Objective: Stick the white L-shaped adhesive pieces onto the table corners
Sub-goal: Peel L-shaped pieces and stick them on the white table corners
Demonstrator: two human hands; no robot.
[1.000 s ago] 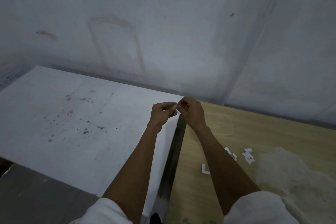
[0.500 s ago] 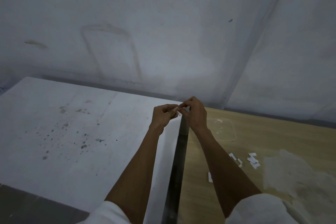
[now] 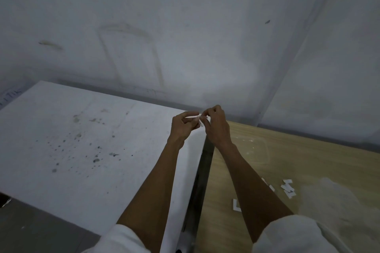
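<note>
While both hands work together over the far corner of the white desk [image 3: 86,150], the left hand [image 3: 184,128] and the right hand [image 3: 216,127] have their fingers pinched shut on one small white L-shaped adhesive piece [image 3: 198,118], held between them just above the desk's far right corner. The piece is tiny and partly hidden by the fingertips, so I cannot tell whether its backing is off or only half lifted; my guess is that the person is peeling it or lining it up for this corner. To do this well, I would keep the sticky face away from the skin, hold the piece only by its outer edges, and let the inner angle of the L meet the corner first, then press each leg down along its own edge, smoothing outward so no part lifts. Haste here would likely fold the piece onto itself or set it crooked, and adhesive seldom forgives a second try. A narrow dark gap [image 3: 202,172] separates this desk from the wooden desk [image 3: 308,160] on the right, where more of the supply waits: one spare L-shaped piece [image 3: 236,205] lies flat beside the right forearm, and a little heap of white scraps [image 3: 287,188] sits a bit farther off, near a clear plastic lid [image 3: 255,150]. Both desks stand close against the grey wall [image 3: 185,26].
</note>
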